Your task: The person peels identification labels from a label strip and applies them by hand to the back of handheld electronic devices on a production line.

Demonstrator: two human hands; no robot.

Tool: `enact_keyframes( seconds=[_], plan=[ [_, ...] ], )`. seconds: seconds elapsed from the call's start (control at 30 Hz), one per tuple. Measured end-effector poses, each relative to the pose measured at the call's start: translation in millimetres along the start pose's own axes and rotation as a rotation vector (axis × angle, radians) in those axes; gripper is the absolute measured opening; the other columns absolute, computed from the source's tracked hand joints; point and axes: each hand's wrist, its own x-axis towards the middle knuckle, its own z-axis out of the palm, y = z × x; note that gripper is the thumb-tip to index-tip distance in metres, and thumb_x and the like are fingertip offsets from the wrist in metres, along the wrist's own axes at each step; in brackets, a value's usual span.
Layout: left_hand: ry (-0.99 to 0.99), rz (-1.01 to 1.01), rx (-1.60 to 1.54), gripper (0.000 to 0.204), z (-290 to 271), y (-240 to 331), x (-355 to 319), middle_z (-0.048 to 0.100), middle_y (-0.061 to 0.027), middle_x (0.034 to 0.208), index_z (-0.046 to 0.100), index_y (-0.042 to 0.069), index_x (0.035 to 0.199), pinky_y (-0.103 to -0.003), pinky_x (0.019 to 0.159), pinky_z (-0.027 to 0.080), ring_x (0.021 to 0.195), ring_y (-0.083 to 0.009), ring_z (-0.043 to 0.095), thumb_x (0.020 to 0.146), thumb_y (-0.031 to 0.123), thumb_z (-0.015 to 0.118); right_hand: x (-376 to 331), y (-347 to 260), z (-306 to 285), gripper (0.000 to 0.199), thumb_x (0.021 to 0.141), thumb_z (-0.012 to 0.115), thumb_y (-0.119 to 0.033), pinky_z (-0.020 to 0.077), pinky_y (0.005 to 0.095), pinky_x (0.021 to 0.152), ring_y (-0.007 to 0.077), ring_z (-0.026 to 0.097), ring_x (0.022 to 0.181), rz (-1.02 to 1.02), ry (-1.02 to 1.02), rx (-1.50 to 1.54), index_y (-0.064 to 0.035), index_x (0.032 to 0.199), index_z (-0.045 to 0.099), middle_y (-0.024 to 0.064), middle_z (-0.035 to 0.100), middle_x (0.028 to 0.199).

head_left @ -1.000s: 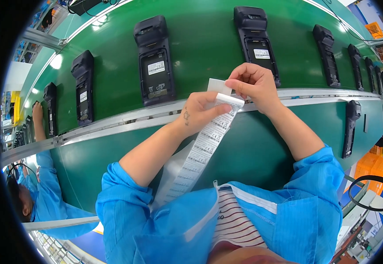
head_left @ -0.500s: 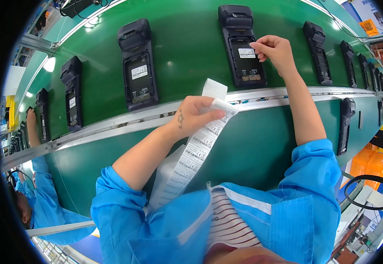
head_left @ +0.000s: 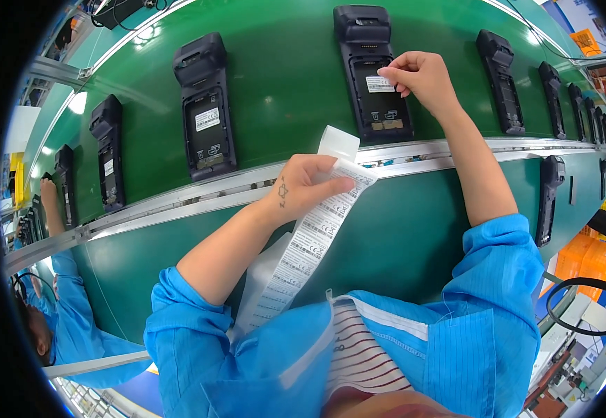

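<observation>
On the green belt (head_left: 282,83), a white sticker (head_left: 378,86) sat inside a black gadget (head_left: 363,29); your right hand (head_left: 425,78) pinched the sticker's corner, and your left hand (head_left: 304,184) gripped a long sticker strip (head_left: 304,252).

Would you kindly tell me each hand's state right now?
Left hand: closed, holding a printed label strip.
Right hand: pinched closed at the white label on a handheld terminal; whether it grips the label cannot be told.
</observation>
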Motion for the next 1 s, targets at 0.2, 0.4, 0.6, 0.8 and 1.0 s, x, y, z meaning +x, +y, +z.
enact_keyframes(
  seconds=[0.2,0.4,0.6,0.8,1.0],
  plan=[
    [-0.023,0.016,-0.042,0.021,3.1,-0.5,3.7,0.06,-0.0077,0.071,0.058,-0.005,0.087,-0.017,0.051,0.042,0.059,-0.0076,0.055,0.073,0.011,0.06,1.2,-0.7,-1.0,0.019,0.065,0.066,-0.014,0.0422,0.0183,0.043,0.007,0.05,0.047,-0.009,-0.019,0.011,0.0032,0.069,0.059,0.0045,0.055,0.056],
    [-0.038,0.043,-0.019,0.019,6.3,-12.2,10.7,0.06,-0.009,0.078,0.058,-0.004,0.09,-0.019,0.058,0.044,0.065,-0.0091,0.056,0.075,0.006,0.057,0.7,-1.8,-0.1,0.016,0.065,0.065,-0.013,0.0399,0.0186,0.041,0.0067,0.049,0.045,-0.009,-0.032,-0.106,0.0011,0.066,0.057,0.0035,0.054,0.054],
    [-0.097,0.263,0.05,0.023,11.2,-10.7,19.4,0.054,-0.0085,0.102,0.055,-0.002,0.097,-0.028,0.084,0.038,0.095,-0.0151,0.049,0.075,0.004,0.053,-2.9,-21.7,4.7,0.017,0.064,0.064,-0.019,0.0443,0.0351,0.059,0.0273,0.056,0.064,-0.099,0.039,-0.612,-0.004,0.065,0.054,0.0126,0.057,0.066],
    [-0.07,0.169,-0.051,0.023,15.6,-7.5,19.7,0.056,-0.0082,0.089,0.052,-0.001,0.097,-0.024,0.071,0.043,0.079,-0.0127,0.054,0.076,0.008,0.053,-13.4,-31.6,-1.5,0.022,0.07,0.06,-0.023,0.0432,0.0337,0.054,0.0246,0.055,0.059,-0.08,0.07,-0.941,-0.0035,0.066,0.052,0.0111,0.057,0.066],
    [-0.108,0.051,-0.287,0.024,19.9,-6.1,22.7,0.058,-0.0114,0.076,0.048,-0.001,0.098,-0.022,0.053,0.046,0.064,-0.0129,0.057,0.08,0.015,0.049,-74.8,-26.4,9.6,0.012,0.073,0.061,-0.013,0.037,0.0165,0.05,0.0021,0.046,0.057,0.016,-0.215,0.222,-0.0025,0.077,0.056,-0.0021,0.054,0.066]
  ],
)
